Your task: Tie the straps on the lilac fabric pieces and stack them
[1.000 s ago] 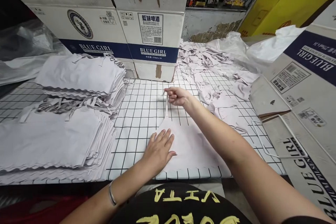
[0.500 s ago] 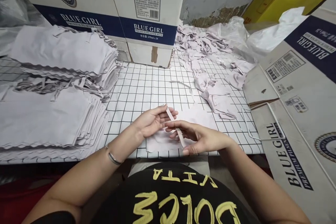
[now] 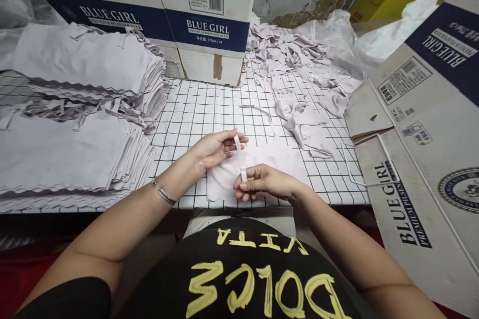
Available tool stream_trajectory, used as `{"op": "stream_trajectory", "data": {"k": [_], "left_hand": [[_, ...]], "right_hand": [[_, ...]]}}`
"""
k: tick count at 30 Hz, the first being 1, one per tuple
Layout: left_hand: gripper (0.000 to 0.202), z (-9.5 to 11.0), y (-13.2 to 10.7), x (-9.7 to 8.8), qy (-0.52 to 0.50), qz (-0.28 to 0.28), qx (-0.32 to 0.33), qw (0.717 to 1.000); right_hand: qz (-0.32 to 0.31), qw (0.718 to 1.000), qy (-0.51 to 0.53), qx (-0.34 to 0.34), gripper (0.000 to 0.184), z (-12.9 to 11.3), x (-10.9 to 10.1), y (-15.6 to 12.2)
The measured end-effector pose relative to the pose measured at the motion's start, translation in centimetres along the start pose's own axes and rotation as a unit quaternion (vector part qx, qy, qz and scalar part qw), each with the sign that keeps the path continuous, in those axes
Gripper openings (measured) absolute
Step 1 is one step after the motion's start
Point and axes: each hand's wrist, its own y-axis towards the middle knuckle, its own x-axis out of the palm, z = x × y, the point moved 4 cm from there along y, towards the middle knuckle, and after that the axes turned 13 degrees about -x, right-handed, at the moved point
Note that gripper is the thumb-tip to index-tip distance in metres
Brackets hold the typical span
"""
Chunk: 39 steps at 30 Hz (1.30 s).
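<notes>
A narrow pale pink strap [image 3: 238,145] is stretched between my two hands. My left hand [image 3: 216,149] pinches its upper end between thumb and fingers. Lower down, my right hand [image 3: 261,181] grips the strap's other end, close to what looks like a small slider. Beneath both hands a pale pink fabric piece [image 3: 277,157] lies flat at the table's front edge, partly covered by them. Whether the strap is joined to this piece I cannot tell.
Stacks of pale fabric pieces with straps [image 3: 60,149] fill the left. A carton [image 3: 209,35] stands behind, another carton [image 3: 407,159] at right. Crumpled fabric pieces [image 3: 299,119], a loose thin strip [image 3: 258,108] and clear plastic [image 3: 337,45] lie on the checked tablecloth [image 3: 202,119].
My right hand has turned and closed on the strap's lower end, where its fingers were spread before. The strap now hangs more upright. The view has tilted slightly downward.
</notes>
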Motion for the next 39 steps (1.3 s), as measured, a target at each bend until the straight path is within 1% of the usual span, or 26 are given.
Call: {"op": "stream_trajectory", "data": {"k": [1, 2, 3, 4, 5, 6, 7, 8, 9, 10, 11, 13, 15, 18, 20, 22, 25, 27, 32, 39], "left_hand": [[0.021, 0.2, 0.0, -0.4, 0.054, 0.027, 0.034, 0.998], [0.025, 0.4, -0.1, -0.8, 0.129, 0.065, 0.073, 0.987], [0.027, 0.4, -0.3, -1.1, 0.222, 0.109, 0.116, 0.962], [0.029, 0.3, -0.5, -1.3, 0.322, 0.155, 0.155, 0.921], [0.029, -0.1, -0.7, -1.3, 0.418, 0.194, 0.184, 0.868], [0.028, -0.6, -0.9, -1.1, 0.499, 0.221, 0.203, 0.813], [0.027, -1.3, -0.9, -0.9, 0.561, 0.237, 0.215, 0.764], [0.026, -2.0, -0.9, -0.7, 0.603, 0.247, 0.220, 0.726], [0.027, -2.6, -0.8, -0.6, 0.631, 0.251, 0.219, 0.701], [0.027, -3.1, -0.6, -0.4, 0.647, 0.252, 0.213, 0.687], [0.028, -3.5, -0.4, -0.3, 0.656, 0.251, 0.205, 0.682], [0.026, -3.8, 0.0, -0.3, 0.659, 0.248, 0.185, 0.686], [0.020, -3.8, 0.3, -0.3, 0.651, 0.238, 0.167, 0.701], [0.013, -3.7, 0.5, -0.4, 0.633, 0.209, 0.160, 0.728], [0.014, -3.6, 0.6, -0.4, 0.616, 0.200, 0.153, 0.746], [0.020, -3.7, 0.7, -0.5, 0.603, 0.201, 0.141, 0.759], [0.018, -3.7, 0.8, -0.6, 0.595, 0.208, 0.136, 0.764], [0.018, -3.6, 0.8, -0.6, 0.589, 0.216, 0.147, 0.765], [0.017, -3.5, 0.8, -0.6, 0.574, 0.222, 0.168, 0.770], [0.016, -3.4, 0.8, -0.6, 0.569, 0.216, 0.151, 0.779]], "right_hand": [[0.012, 1.000, -0.027, -0.004, 0.032, -0.1, -0.4, 0.0], [0.035, 0.998, -0.054, -0.020, 0.032, -0.3, -1.1, 0.1], [0.066, 0.994, -0.078, -0.044, 0.031, -0.6, -1.9, 0.1], [0.104, 0.987, -0.097, -0.071, 0.030, -1.1, -2.9, 0.2], [0.141, 0.979, -0.109, -0.096, 0.031, -1.5, -3.8, 0.2], [0.172, 0.972, -0.111, -0.114, 0.032, -2.0, -4.8, 0.3], [0.197, 0.966, -0.105, -0.127, 0.033, -2.3, -5.6, 0.4], [0.215, 0.963, -0.092, -0.135, 0.033, -2.6, -6.4, 0.6], [0.229, 0.961, -0.072, -0.138, 0.032, -2.7, -7.0, 0.8], [0.236, 0.961, -0.049, -0.137, 0.031, -2.8, -7.5, 1.0], [0.238, 0.962, -0.029, -0.134, 0.030, -2.7, -7.8, 1.2], [0.231, 0.964, -0.006, -0.130, 0.030, -2.6, -7.9, 1.7], [0.220, 0.966, -0.001, -0.138, 0.028, -2.4, -7.8, 2.0], [0.215, 0.964, -0.015, -0.159, 0.026, -2.2, -7.5, 2.3], [0.208, 0.963, -0.043, -0.168, 0.027, -2.1, -7.3, 2.5], [0.200, 0.962, -0.076, -0.169, 0.029, -1.8, -7.2, 2.8], [0.192, 0.959, -0.113, -0.178, 0.034, -1.4, -7.0, 3.2], [0.184, 0.952, -0.139, -0.202, 0.034, -1.4, -6.8, 3.4], [0.156, 0.924, -0.230, -0.264, 0.025, -1.5, -6.0, 3.7], [0.134, 0.924, -0.238, -0.269, 0.021, -1.2, -5.7, 3.8]]}}
